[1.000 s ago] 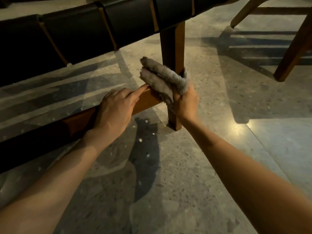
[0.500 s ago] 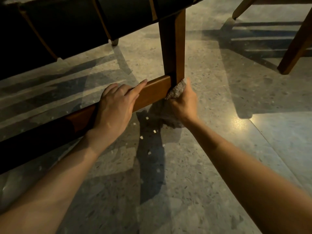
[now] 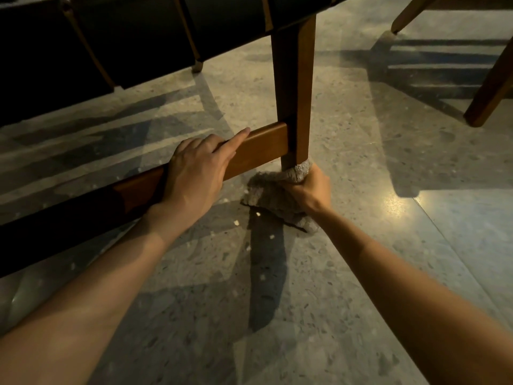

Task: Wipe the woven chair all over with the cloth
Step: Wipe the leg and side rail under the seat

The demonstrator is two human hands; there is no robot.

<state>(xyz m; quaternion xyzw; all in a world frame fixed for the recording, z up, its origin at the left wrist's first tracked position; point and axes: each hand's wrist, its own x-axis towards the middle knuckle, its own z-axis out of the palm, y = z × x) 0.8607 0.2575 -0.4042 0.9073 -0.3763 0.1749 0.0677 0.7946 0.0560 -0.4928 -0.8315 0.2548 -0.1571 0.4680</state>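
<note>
Below, crumpled grey cloth (image 3: 273, 197), right hand (image 3: 311, 190) fingers clamped on it, left hand (image 3: 194, 173) gripping chair rail (image 3: 261, 150).

The open stretch of floor (image 3: 374, 176) lies right of the chair leg (image 3: 294, 93), bare across to the second chair's leg (image 3: 488, 95). Left of the chair leg, the stretcher rail (image 3: 261, 150) bars the way low down, and the left hand (image 3: 194, 173) grips its top edge. Between rail and woven seat (image 3: 133, 37) an opening runs through to the far side. At the leg's foot the cloth (image 3: 272, 195), bunched in the right hand (image 3: 311, 190), fills the corner under the rail.
</note>
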